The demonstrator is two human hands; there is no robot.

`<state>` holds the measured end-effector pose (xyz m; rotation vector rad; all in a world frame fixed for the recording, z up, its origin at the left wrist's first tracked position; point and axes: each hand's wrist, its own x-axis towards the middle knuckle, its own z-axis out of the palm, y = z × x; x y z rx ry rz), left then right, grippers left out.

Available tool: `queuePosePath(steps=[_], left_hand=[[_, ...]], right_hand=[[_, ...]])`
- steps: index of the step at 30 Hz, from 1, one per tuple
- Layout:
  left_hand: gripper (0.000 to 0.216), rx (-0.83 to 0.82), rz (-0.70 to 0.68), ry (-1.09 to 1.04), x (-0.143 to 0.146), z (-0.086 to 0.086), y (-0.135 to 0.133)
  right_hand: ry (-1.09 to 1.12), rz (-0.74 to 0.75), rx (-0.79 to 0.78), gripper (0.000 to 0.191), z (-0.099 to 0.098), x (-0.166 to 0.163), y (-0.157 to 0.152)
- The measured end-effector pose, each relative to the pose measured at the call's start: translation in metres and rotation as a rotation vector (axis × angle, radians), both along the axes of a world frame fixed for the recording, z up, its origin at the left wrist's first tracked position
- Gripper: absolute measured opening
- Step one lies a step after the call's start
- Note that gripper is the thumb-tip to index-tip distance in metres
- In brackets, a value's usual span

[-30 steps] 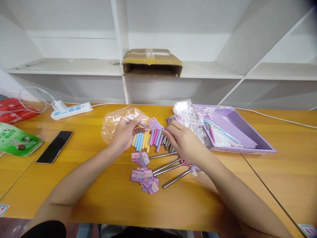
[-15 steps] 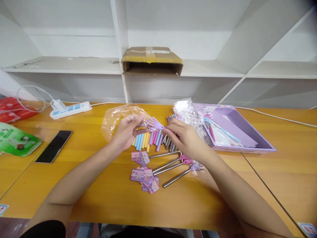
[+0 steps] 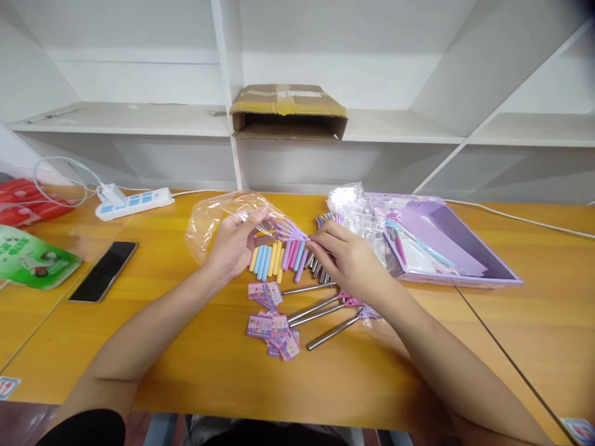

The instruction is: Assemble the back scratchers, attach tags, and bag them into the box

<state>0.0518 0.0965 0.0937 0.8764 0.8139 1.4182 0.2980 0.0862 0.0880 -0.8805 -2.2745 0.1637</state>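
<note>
My left hand grips the open edge of a clear plastic bag above the wooden table. My right hand pinches the stem of a purple claw-shaped scratcher, whose claw points at the bag's mouth. Under both hands lies a row of pastel handle sleeves in blue, yellow, pink and purple. Several metal rods lie in front of my right hand. A heap of small pink cards rests near the rods.
A purple box with crumpled clear bags sits to the right. A black phone, a green packet, red packets and a white power strip lie at the left. A cardboard box stands on the white shelf behind.
My left hand has lifted the bag's edge a little and shifted slightly left. The claw stays pinched at the bag's mouth. The view has drifted a bit.
</note>
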Motion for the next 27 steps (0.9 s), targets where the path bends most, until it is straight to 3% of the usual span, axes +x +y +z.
queuePosePath(steps=[27], left_hand=[[0.04,0.004,-0.047,0.052,-0.0015,-0.0038,0.0006]], right_hand=[[0.068,0.075,-0.07,0.028,0.0018,-0.0005,0.0031]])
